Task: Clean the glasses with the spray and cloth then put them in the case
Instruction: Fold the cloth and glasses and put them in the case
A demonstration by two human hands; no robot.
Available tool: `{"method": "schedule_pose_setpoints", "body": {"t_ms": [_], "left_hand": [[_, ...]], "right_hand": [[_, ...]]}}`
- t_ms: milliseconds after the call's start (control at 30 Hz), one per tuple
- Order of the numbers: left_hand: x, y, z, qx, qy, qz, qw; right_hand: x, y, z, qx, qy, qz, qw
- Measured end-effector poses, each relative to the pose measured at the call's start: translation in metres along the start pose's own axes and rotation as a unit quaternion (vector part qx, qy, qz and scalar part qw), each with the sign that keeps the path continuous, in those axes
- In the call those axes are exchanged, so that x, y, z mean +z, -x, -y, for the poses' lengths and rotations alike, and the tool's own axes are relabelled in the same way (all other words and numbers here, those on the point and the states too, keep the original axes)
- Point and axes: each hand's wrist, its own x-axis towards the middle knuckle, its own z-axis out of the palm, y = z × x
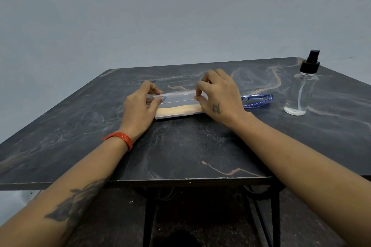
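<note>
Here, both hands work at the case [178,106], a flat clear-lidded box with a white base that sits near the middle of the dark marbled worktop [180,146]. The left hand [140,104] pinches the left end of the transparent lid between thumb and curled fingers, and the right hand [218,96] pinches the right end the same way, fingertips bent down onto the lid's edge. The lid appears lifted a little off the base, hinged along its far side, though how far it stands apart is hard to tell through the clear plastic. Inside the base lies a pale beige cloth [178,110], folded flat along the near side.

The glasses [258,100], with a blue translucent frame, lie on the worktop just right of the case, partly hidden behind the right hand. Further right, well apart from them, the spray bottle [301,90] stands upright: clear body, black pump top. An orange thread band [120,139] circles the left wrist.
</note>
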Motion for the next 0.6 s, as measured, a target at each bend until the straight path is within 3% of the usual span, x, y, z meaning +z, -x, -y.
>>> {"method": "schedule_pose_setpoints", "body": {"t_ms": [267,433,600], "left_hand": [[0.002,-0.002,0.001,-0.001,-0.033,0.004,0.999],[0.003,-0.004,0.002,-0.001,-0.040,0.006,0.999],[0.007,-0.006,0.003,-0.075,0.052,0.008,0.996]], "right_hand": [[-0.006,0.001,0.012,0.010,0.019,0.025,0.999],[0.000,0.003,0.021,-0.056,0.018,0.078,0.995],[0.000,0.003,0.022,-0.065,0.000,0.095,0.993]]}}
